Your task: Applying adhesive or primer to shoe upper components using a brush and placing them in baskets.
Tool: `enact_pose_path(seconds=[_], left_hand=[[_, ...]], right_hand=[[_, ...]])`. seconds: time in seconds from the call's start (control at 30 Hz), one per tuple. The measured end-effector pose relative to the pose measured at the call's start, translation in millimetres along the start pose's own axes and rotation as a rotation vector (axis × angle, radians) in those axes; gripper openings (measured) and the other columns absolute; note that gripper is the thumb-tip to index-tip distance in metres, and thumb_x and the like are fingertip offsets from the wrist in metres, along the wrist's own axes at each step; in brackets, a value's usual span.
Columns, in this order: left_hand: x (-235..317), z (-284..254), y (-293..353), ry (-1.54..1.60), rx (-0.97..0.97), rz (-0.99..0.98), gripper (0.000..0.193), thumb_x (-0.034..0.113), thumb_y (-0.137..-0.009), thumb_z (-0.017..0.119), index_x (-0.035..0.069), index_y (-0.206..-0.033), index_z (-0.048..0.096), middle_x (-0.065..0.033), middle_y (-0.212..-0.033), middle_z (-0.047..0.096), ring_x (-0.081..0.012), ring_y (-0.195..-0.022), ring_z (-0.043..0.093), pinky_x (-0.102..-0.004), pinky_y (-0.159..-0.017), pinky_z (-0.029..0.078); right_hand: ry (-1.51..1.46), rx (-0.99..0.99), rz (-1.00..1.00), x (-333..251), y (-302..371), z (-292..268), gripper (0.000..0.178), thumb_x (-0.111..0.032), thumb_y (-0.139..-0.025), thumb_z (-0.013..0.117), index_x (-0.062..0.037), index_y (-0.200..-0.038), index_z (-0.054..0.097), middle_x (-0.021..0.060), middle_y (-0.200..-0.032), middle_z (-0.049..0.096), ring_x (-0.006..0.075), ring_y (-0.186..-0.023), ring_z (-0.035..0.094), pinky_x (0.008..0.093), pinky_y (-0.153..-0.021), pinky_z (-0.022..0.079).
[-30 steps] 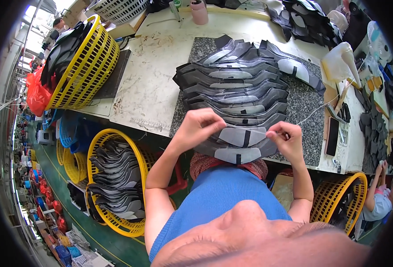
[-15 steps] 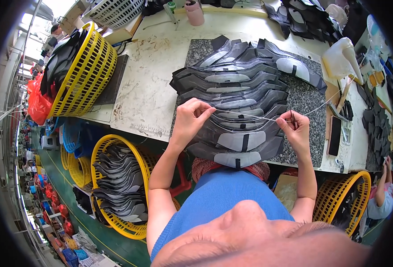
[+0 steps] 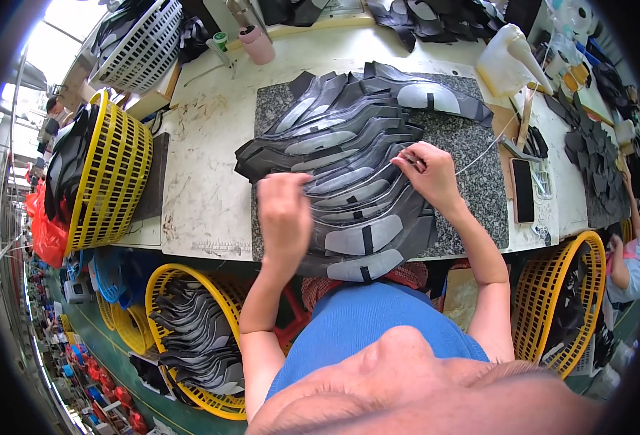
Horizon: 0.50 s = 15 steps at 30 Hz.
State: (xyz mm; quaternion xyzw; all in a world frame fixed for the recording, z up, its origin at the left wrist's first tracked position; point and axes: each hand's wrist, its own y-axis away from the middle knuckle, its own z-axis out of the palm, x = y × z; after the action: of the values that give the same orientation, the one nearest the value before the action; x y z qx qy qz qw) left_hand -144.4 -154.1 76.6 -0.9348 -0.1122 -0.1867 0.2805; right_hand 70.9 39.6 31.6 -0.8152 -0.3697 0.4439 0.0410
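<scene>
I see my right hand [image 3: 427,174] pinching a thin white string [image 3: 488,148] over the fanned stack of grey shoe pieces [image 3: 349,170] on the stone slab [image 3: 472,181]. My left hand [image 3: 285,214] hovers over the stack's near edge, blurred; I cannot tell its grip.

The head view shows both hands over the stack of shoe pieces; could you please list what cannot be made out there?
- Left hand: motion-blurred in the head view, so its grip is unclear.
- Right hand: what its fingertips pinch is too small to tell.
- Stack of shoe pieces: lower pieces are covered by upper ones and both hands.
- Right yellow basket: contents dark behind the mesh.
</scene>
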Motion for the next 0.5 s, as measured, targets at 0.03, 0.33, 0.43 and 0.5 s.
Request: enact_pose_path(seconds=[0.03, 0.33, 0.43, 0.5], left_hand=[[14.8, 5.4, -1.3, 0.096, -0.01, 0.098, 0.029, -0.007, -0.085, 0.067, 0.002, -0.112, 0.068, -0.0134, -0.106, 0.062, -0.0315, -0.102, 0.058, -0.0447, -0.089, 0.048], [47.2, 62.7, -44.6, 0.096, -0.156, 0.188, 0.029, 0.021, -0.094, 0.073, 0.003, -0.117, 0.071, -0.0149, -0.106, 0.066, -0.0336, -0.1, 0.062, -0.0444, -0.087, 0.051], [46.4, 68.2, -61.3, 0.071, -0.357, 0.079, 0.022, 0.025, -0.09, 0.077, 0.003, -0.092, 0.076, -0.0126, -0.092, 0.07, -0.0317, -0.093, 0.065, -0.0446, -0.082, 0.052], [44.4, 69.8, -66.1, 0.084, -0.405, 0.072, 0.02, 0.025, -0.09, 0.077, 0.005, -0.089, 0.076, -0.0112, -0.093, 0.071, -0.031, -0.094, 0.065, -0.0445, -0.083, 0.052]], right_hand=[[-0.001, 0.001, -0.004, -0.8, -1.5, 1.7, 0.025, -0.024, -0.086, 0.084, -0.0044, -0.087, 0.069, 0.0063, -0.07, 0.056, 0.0224, -0.059, 0.055, 0.0371, -0.057, 0.045], [0.1, -0.022, -0.078, 5.9, -9.2, 6.6, 0.028, -0.033, -0.087, 0.082, -0.0072, -0.089, 0.069, 0.0056, -0.074, 0.06, 0.0239, -0.062, 0.063, 0.0382, -0.058, 0.049], [0.065, -0.022, -0.081, 10.0, -9.2, 4.2, 0.028, -0.031, -0.087, 0.082, -0.0066, -0.089, 0.069, 0.0057, -0.074, 0.06, 0.0236, -0.062, 0.062, 0.0373, -0.058, 0.049], [0.019, -0.043, -0.069, 15.0, -10.2, -0.5, 0.024, -0.024, -0.085, 0.083, -0.0044, -0.088, 0.071, 0.0064, -0.072, 0.06, 0.0214, -0.06, 0.058, 0.035, -0.058, 0.048]])
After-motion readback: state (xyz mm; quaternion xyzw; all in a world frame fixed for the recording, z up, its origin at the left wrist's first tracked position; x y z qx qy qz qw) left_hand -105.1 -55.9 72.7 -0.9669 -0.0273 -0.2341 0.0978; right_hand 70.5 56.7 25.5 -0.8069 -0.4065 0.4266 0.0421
